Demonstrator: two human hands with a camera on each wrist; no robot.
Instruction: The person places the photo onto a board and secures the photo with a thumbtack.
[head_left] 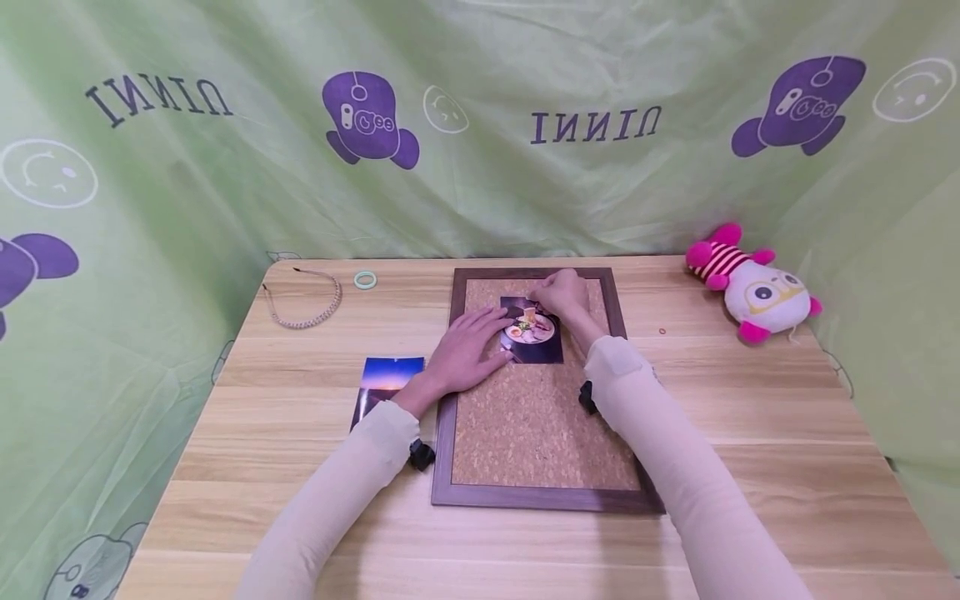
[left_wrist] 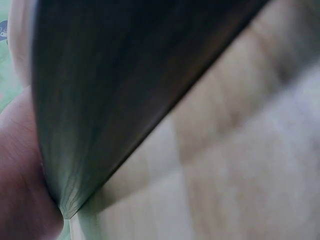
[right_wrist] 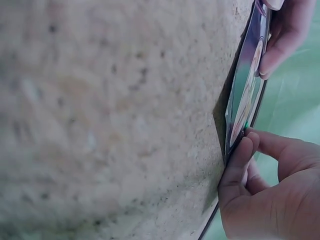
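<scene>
A photo of a bowl of food (head_left: 531, 332) lies on the upper part of a cork board (head_left: 536, 433) with a dark wooden frame. My left hand (head_left: 467, 348) rests flat over the board's left side, its spread fingertips and thumb on the photo's left edge. At the photo's upper right, my right hand (head_left: 564, 296) pinches a small green thing (right_wrist: 246, 126) between thumb and fingertips, right at the photo's surface; most of it is hidden by the fingers. In the right wrist view the photo's near edge stands slightly up from the cork. The left wrist view shows mainly the dark frame (left_wrist: 115, 90).
Left of the board lies a sunset photo (head_left: 390, 377), partly covered by my left arm. Behind it are a beaded headband (head_left: 315, 318) and a mint-green ring (head_left: 365, 280). A pink and white plush toy (head_left: 765, 292) and a tiny ring (head_left: 662, 331) lie to the right.
</scene>
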